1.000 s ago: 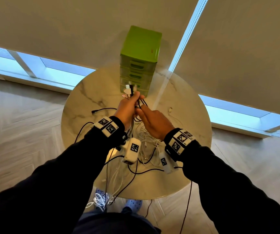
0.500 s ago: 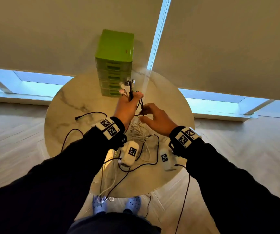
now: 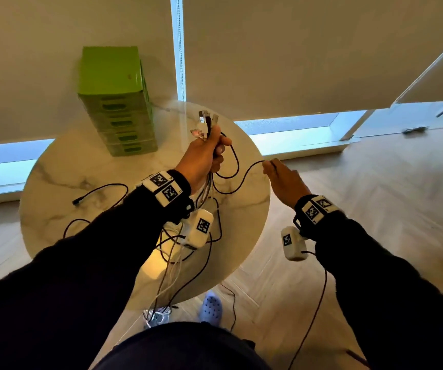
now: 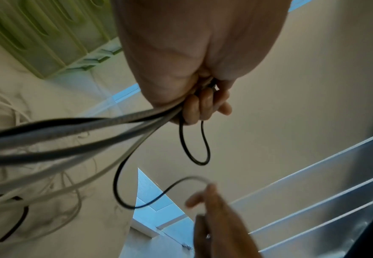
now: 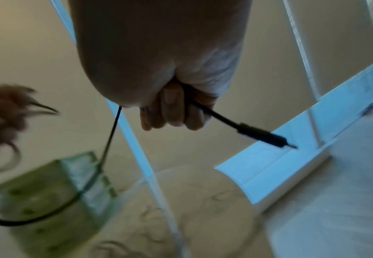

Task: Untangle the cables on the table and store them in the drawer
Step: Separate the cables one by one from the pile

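The round marble surface (image 3: pixel 63 166) stands by the window blinds, and at its far left sits the green drawer unit (image 3: pixel 116 102), all its drawers pushed in. Loose cables (image 3: pixel 177 252), white and black, lie in a heap on the near part of the surface and trail over its edge toward the floor.

The left hand (image 3: pixel 201 158) is raised above the surface, its grip closed tight round a bundle of cable ends (image 3: pixel 205 124), the plugs sticking up out of the fist and the cords hanging down from below the palm. One black cable (image 3: pixel 237 182) loops out of that fist and swings across to the right hand (image 3: pixel 281 180), which is held out past the right edge of the surface, well apart from the left. The right grip is curled round this cable near its end; from the wrist view the black plug (image 5: pixel 267 137) pokes out beyond the fingers (image 5: pixel 172 111). That view is blurred, so the plug's type is hard to make out.
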Available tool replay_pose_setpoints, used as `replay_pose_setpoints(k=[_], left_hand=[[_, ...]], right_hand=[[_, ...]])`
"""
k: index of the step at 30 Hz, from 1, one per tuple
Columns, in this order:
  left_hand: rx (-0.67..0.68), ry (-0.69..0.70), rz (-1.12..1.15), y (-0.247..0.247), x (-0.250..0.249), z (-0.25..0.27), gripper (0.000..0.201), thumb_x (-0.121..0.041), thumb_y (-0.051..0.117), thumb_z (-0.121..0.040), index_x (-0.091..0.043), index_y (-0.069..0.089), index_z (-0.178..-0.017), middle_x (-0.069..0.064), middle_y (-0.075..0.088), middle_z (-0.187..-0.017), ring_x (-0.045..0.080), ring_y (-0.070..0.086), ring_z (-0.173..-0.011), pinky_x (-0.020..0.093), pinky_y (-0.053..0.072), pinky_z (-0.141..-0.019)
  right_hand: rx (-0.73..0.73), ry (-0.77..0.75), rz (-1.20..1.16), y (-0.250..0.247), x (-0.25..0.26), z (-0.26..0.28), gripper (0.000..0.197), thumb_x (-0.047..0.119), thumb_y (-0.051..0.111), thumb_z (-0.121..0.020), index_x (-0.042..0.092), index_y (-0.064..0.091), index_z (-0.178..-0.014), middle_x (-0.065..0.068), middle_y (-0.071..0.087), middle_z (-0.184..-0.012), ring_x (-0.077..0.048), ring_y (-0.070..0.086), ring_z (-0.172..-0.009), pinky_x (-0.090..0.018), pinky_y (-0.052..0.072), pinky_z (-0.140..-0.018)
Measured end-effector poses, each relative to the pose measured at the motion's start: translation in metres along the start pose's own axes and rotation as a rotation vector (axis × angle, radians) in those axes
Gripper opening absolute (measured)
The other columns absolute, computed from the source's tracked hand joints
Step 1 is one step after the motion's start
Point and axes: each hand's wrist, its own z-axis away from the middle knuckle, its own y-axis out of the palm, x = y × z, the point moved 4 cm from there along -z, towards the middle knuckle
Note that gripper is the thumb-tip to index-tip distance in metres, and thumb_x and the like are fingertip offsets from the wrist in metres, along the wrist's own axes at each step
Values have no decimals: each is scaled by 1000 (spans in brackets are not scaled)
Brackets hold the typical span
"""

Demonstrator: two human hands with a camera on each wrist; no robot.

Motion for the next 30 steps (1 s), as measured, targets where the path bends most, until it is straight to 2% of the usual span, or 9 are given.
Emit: replay_pose_setpoints(k=[2,4,8,10,13,16,20,23,30], left_hand=[[26,-12,-7,12,5,1,45,-43,38,-107,-12,63,-87,-7,42,-62,7,32,-52,21,25,-49],[47,-30,-12,24,14,2,44,-43,37,-107,-12,61,-88,-7,43,-63,7,35,-53,20,28,-49],[81,-65,5,42,36,3,43,-43,37,-107,-10,59,-89,-4,43,-65,8,38,-55,20,32,-52],[95,-85,19,50,45,3,42,-42,38,-107,-10,59,-90,-4,45,-64,9,41,-56,21,34,-54],[112,-107,34,56,53,4,42,-41,39,-107,-9,60,-90,-3,47,-64,9,46,-58,21,38,-57],[113,-108,32,56,54,6,42,-39,40,-107,-7,63,-92,-1,54,-67,13,58,-63,23,48,-61],[111,-72,41,55,54,6,42,-36,40,-107,-3,63,-96,3,67,-72,19,71,-73,24,57,-70],[96,-61,23,58,56,5,43,-37,40,-107,-3,64,-95,5,70,-73,21,72,-75,26,58,-72],[-8,-51,-171,53,55,1,42,-38,38,-108,-9,64,-92,7,72,-82,15,70,-64,21,53,-60]], right_hand=[[105,161,251,8,-40,13,36,49,37,-102,22,47,-124,-16,65,-118,-38,60,-105,-43,44,-89],[221,191,372,19,-58,27,54,42,54,-94,24,36,-142,-14,51,-139,-35,48,-126,-47,35,-103],[361,-68,146,38,-22,51,75,34,69,-84,32,31,-149,-3,37,-153,-26,32,-138,-45,28,-110],[411,-134,-98,49,0,58,65,27,70,-87,29,41,-145,0,51,-144,-16,45,-131,-39,37,-109],[369,-190,-258,57,17,60,20,34,58,-96,24,60,-114,7,71,-102,-4,65,-94,-33,51,-90],[282,-159,-262,46,19,64,21,34,44,-104,18,58,-103,-1,69,-80,-10,65,-73,-30,53,-75],[111,-175,-220,17,7,68,21,24,40,-106,15,58,-100,10,57,-76,-8,56,-66,-13,45,-62],[21,-265,-163,4,0,63,15,17,46,-104,12,60,-102,4,60,-89,-7,54,-73,-7,41,-68],[-99,-189,-27,-10,-13,55,22,23,41,-106,8,56,-100,-8,64,-91,-21,56,-78,-22,36,-64]])
